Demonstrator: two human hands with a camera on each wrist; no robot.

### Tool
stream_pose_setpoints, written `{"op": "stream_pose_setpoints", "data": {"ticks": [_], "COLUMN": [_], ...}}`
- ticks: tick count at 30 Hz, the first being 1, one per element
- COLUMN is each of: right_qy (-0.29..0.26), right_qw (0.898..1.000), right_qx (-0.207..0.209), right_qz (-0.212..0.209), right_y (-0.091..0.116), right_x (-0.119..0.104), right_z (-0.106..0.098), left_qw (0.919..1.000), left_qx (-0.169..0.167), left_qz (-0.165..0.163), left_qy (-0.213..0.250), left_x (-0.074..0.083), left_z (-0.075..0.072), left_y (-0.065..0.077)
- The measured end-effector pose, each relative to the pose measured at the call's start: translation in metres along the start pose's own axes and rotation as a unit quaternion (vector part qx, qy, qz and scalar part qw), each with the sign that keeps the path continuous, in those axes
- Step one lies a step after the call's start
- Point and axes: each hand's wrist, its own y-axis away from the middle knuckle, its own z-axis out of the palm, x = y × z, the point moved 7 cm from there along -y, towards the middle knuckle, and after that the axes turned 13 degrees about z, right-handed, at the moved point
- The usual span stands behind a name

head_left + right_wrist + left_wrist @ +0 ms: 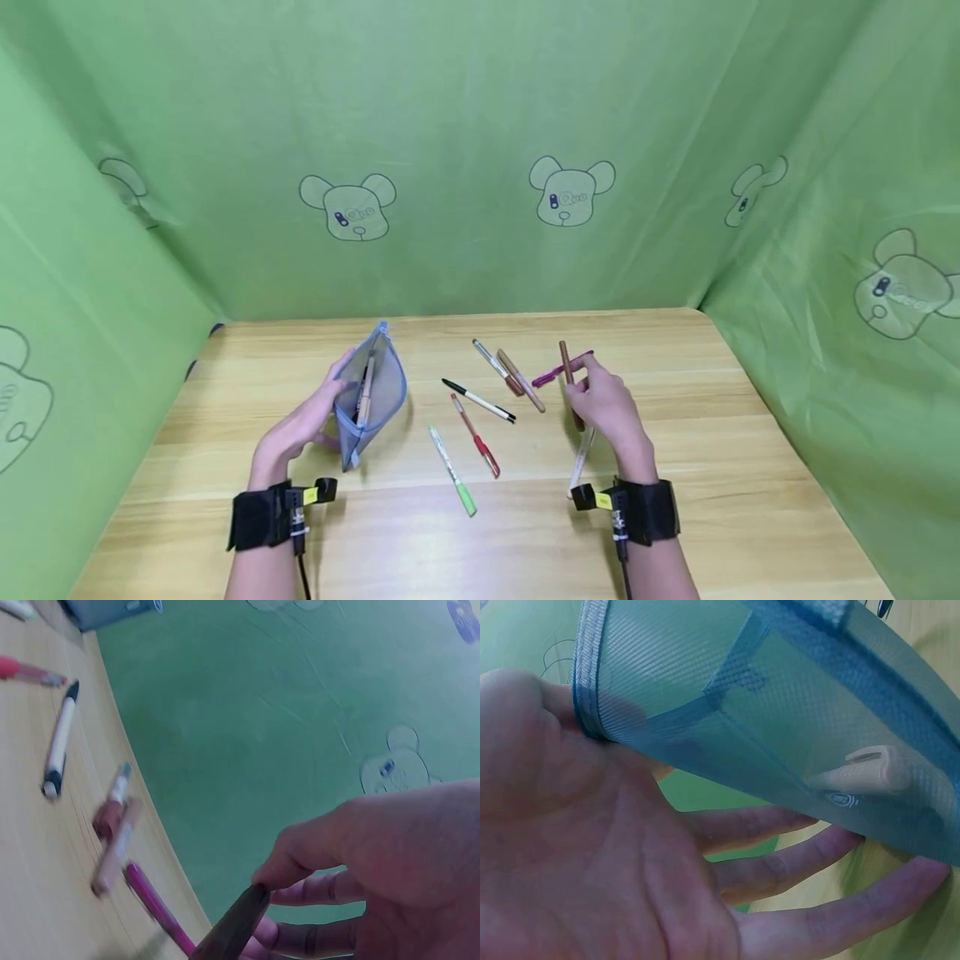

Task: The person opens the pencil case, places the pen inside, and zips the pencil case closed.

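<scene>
My left hand [309, 417] holds a blue mesh zip pouch [388, 398] on the left of the table, its mouth gaping upward. A beige pen [366, 392] and something darker lie inside; in the left wrist view, the beige pen's clip end [881, 771] shows through the mesh, with the fingers [772, 871] spread along the pouch's lower side. On the right, my right hand [611, 407] pinches a brown pen [566, 360] between thumb and fingers. The brown pen crosses over a magenta pen [547, 377] in the head view. A white pen [581, 463] sits below this hand, partly hidden.
Between the hands, a green-capped pen [453, 473], a red pen [477, 437], a black-and-white pen [480, 401], a silver pen with a brown end [495, 363] and a light-brown pen [521, 380] lie on the wooden table [525, 550]. Green cloth [465, 275] walls the back and sides.
</scene>
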Motion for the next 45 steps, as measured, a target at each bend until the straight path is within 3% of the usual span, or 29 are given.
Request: {"op": "stream_pose_setpoints", "data": {"ticks": [16, 24, 37, 45], "right_qy": [-0.033, 0.001, 0.030, 0.006], "right_qw": [0.998, 0.997, 0.993, 0.989], "right_qx": [0.012, 0.006, -0.018, -0.042], "right_qz": [-0.060, -0.081, -0.114, -0.139], "right_y": [0.005, 0.009, 0.018, 0.022], "right_x": [-0.068, -0.095, -0.130, -0.153], "right_z": [0.030, 0.051, 0.085, 0.101], "left_qw": [0.9997, 0.9996, 0.9987, 0.9984], "left_qx": [-0.001, -0.009, -0.017, -0.019], "left_qz": [-0.005, 0.002, -0.003, -0.007], "left_qy": [-0.022, -0.026, -0.047, -0.053], "left_x": [0.002, 0.005, 0.006, 0.006], "left_z": [0.005, 0.011, 0.019, 0.021], "left_y": [-0.002, -0.005, -0.009, -0.010]}}
